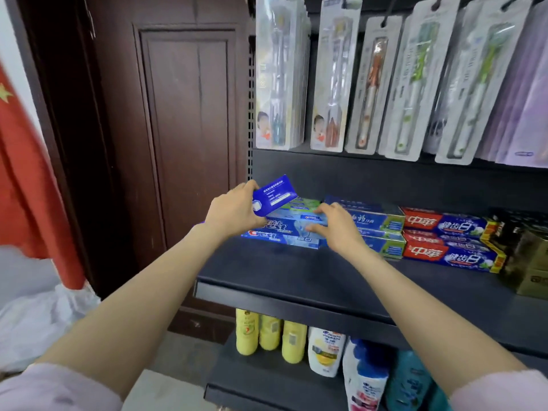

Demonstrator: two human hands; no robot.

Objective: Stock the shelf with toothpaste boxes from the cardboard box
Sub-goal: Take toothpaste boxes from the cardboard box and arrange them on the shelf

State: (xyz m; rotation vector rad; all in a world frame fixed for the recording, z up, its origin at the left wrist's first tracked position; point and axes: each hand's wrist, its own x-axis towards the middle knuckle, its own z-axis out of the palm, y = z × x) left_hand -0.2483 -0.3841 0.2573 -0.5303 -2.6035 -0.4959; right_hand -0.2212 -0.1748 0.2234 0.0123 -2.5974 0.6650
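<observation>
My left hand [232, 210] grips a dark blue toothpaste box [274, 194], held tilted above the left end of the black shelf [296, 277]. Under it lies a stack of light blue Crest boxes [284, 232]. My right hand [333, 228] rests on the right end of that stack, fingers spread along its top box. To the right sit blue-green toothpaste boxes [382, 223] and red-and-blue boxes [447, 240]. The cardboard box is out of view.
Packaged toothbrushes [367, 81] hang on pegs above the shelf. Yellow bottles [269, 336] and shampoo bottles [364, 372] stand on the lower shelf. Olive-gold boxes [530, 259] sit at the shelf's right end. A dark wooden door [184, 129] and a red flag [26, 179] are left.
</observation>
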